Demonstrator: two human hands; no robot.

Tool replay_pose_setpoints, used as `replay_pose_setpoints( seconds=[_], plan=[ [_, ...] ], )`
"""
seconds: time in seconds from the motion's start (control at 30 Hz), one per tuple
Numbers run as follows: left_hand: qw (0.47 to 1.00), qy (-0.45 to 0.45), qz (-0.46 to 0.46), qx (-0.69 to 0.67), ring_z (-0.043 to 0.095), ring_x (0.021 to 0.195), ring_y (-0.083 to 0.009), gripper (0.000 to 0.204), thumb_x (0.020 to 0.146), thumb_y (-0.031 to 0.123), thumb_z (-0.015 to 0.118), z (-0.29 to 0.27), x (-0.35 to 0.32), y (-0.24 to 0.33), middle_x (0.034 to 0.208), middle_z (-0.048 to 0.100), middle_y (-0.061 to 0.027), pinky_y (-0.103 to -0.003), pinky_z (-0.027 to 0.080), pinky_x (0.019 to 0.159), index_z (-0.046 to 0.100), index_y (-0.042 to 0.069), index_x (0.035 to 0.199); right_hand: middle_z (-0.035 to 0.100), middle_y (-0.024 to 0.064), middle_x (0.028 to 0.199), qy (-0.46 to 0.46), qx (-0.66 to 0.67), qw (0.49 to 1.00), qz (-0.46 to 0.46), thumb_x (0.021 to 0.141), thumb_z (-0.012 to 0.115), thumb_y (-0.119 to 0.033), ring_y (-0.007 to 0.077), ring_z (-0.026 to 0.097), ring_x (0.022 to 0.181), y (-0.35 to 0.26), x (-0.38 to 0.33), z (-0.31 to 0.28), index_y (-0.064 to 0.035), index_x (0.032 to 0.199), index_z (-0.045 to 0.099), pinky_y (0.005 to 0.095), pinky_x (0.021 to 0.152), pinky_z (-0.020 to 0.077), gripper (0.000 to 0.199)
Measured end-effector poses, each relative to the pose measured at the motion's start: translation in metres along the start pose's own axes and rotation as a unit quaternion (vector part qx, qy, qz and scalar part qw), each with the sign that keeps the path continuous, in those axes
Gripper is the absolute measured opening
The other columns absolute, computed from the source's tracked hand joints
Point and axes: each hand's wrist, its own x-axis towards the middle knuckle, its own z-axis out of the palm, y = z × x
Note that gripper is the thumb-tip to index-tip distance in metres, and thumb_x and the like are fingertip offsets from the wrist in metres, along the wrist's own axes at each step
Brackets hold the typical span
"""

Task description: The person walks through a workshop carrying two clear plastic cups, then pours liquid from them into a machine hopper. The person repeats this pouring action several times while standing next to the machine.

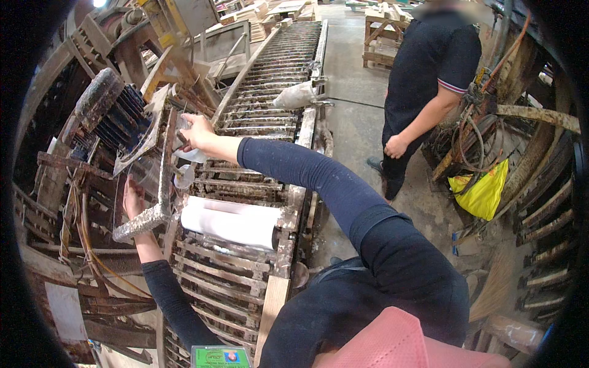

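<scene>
My right hand (195, 130) reaches across the roller conveyor (264, 73) and grips a clear plastic container (191, 154) beside the machine's crusted frame. A second small clear piece (184, 177) hangs just below it. My left hand (131, 197) is raised behind a glue-crusted metal bar (146, 219), fingers pointing up toward a clear plastic part (145, 170); the bar hides part of the hand, so its grip is unclear. A white roller (230, 222) lies across the conveyor just below both hands.
Another person in a black shirt (429, 67) stands on the concrete floor at the right. A yellow bag (482, 192) hangs by tangled hoses. A white sack (296, 94) rests on the conveyor's edge. A dark motor (119, 116) sits at the left.
</scene>
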Motion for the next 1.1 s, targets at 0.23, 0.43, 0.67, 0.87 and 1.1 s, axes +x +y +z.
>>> replay_pose_setpoints(
  seconds=[0.23,0.43,0.67,0.87,1.1],
  plan=[
    [0.997,0.018,0.031,-0.076,0.051,0.077,-0.0145,0.037,0.092,0.021,0.048,0.012,-0.029,0.003,0.085,0.055,-0.0032,-0.029,0.043,0.076,0.048,0.003,0.124,0.063,0.0164,0.096,0.029,-0.067,0.997,0.022,0.07,0.063,-0.008,0.0208,0.065,0.06,0.004,0.007,0.002,-0.0065,0.122,0.051,0.0314,0.051,0.054,0.053],
    [0.995,0.012,0.096,-0.02,0.051,0.081,-0.0115,0.038,0.085,0.023,0.058,0.009,-0.031,0.011,0.094,0.058,0.0,-0.028,0.042,0.073,0.054,0.006,0.118,0.056,0.0134,0.108,-0.068,-0.028,0.996,0.051,0.078,0.035,0.006,0.0213,0.059,0.087,-0.007,-0.001,0.0,-0.0065,0.132,0.038,0.0335,0.065,0.056,0.056],
    [0.994,0.105,-0.015,0.001,0.05,0.071,-0.0108,0.035,0.091,0.023,0.049,0.012,-0.02,0.01,0.092,0.059,0.0,-0.026,0.04,0.071,0.053,0.006,0.121,0.057,0.0083,0.098,-0.097,0.033,0.995,0.019,0.083,0.056,-0.007,0.0137,0.058,0.063,0.0,0.006,0.003,-0.0018,0.129,0.039,0.0252,0.054,0.0534,0.049],
    [0.986,0.119,-0.052,0.106,0.047,0.072,-0.0102,0.039,0.091,0.03,0.049,0.01,-0.013,0.018,0.086,0.055,0.0019,-0.026,0.039,0.07,0.051,0.008,0.123,0.052,0.0074,0.098,-0.089,0.012,0.993,0.075,0.086,0.053,-0.005,0.0142,0.054,0.072,0.001,0.012,0.002,-0.0102,0.131,0.039,0.03,0.055,0.0562,0.048],
    [0.995,0.066,-0.001,-0.071,0.048,0.073,-0.0151,0.038,0.087,0.038,0.054,0.012,-0.03,0.017,0.083,0.055,-0.0032,-0.032,0.042,0.069,0.058,0.006,0.106,0.053,0.0074,0.103,-0.093,-0.012,0.994,0.054,0.086,0.049,-0.005,0.0175,0.058,0.082,-0.004,0.007,0.002,-0.0084,0.133,0.036,0.0318,0.067,0.0564,0.049]
  ],
)
